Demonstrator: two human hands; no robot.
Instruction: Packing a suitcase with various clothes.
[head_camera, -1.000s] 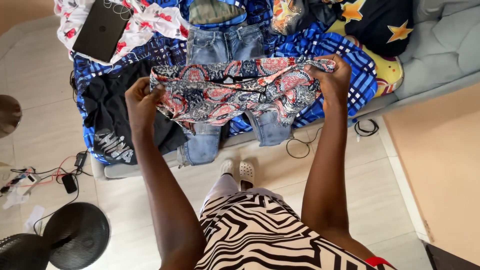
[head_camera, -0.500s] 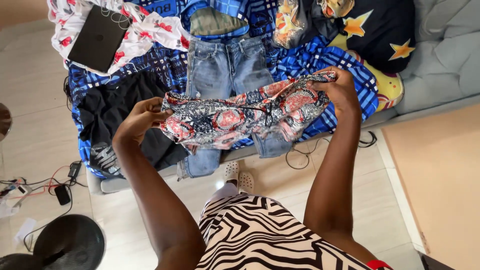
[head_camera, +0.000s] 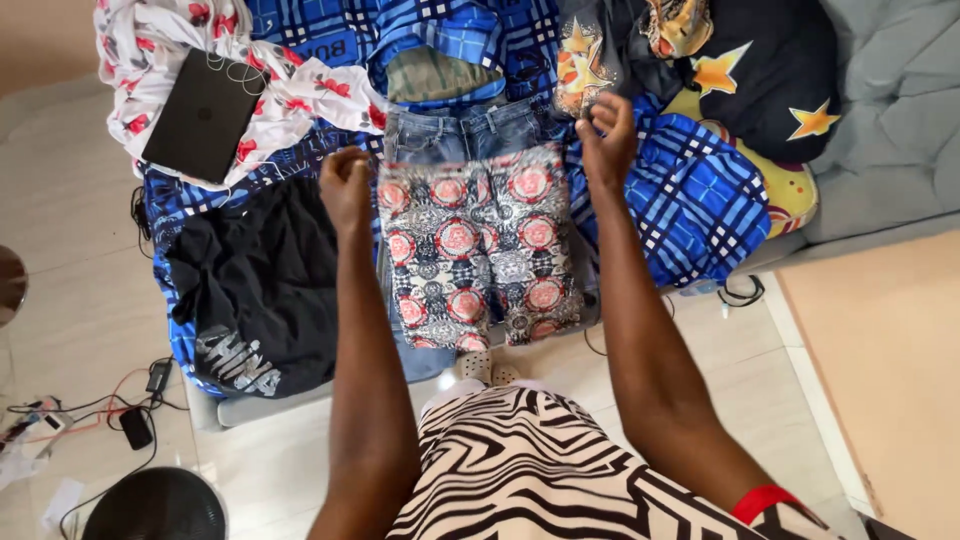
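Patterned shorts (head_camera: 478, 250) hang from both clenched hands, left (head_camera: 346, 186) and right (head_camera: 604, 135), covering jeans (head_camera: 455, 130).

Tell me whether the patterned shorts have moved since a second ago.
Yes. The patterned shorts, bunched before, now hang open over the jeans, held at the waistband by both hands.

Thin printed cloth shorts (head_camera: 478, 250), faded denim jeans (head_camera: 455, 130), matt laptop (head_camera: 203, 113), perhaps plastic.
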